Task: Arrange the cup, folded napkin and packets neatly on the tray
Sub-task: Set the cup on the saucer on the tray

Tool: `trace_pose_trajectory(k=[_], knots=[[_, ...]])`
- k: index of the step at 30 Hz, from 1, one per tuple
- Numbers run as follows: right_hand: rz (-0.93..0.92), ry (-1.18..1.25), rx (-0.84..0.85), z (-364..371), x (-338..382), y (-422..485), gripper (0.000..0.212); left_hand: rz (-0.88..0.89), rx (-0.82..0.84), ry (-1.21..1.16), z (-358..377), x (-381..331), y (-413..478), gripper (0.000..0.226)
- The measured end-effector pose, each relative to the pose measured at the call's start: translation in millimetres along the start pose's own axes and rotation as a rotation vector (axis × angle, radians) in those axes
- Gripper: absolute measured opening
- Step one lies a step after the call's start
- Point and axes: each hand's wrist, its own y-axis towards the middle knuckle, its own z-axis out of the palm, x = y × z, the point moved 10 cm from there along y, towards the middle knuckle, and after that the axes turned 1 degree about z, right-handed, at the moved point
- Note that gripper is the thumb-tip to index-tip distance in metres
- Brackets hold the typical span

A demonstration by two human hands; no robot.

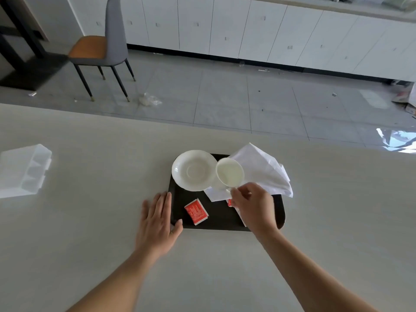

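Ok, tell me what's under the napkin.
The napkin lies on the black tray, overhanging its far right edge. A red packet peeks out beside the right hand; anything else beneath is covered.

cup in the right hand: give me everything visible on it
The cup is small, white and glossy, looks like ceramic, and appears empty. The right hand holds it at its near lower side, apparently by a handle that the fingers hide. It is tilted, mouth toward the camera, over the black tray, between the white saucer and the loose white napkin. Whether its base touches anything cannot be told.
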Motion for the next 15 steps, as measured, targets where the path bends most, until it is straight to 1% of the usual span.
trace_pose_trajectory(k=[5,10,15], knots=[[-0.027,-0.037,0.043,43,35,31,0.025,0.001,-0.019,-0.011,-3,0,0,0.08],[0.032,-0.035,0.062,70,37,46,0.022,0.017,-0.058,-0.02,-8,-2,0,0.08],[0.043,-0.055,0.045,85,38,47,0.021,0.012,-0.05,-0.001,-8,-2,0,0.081]])
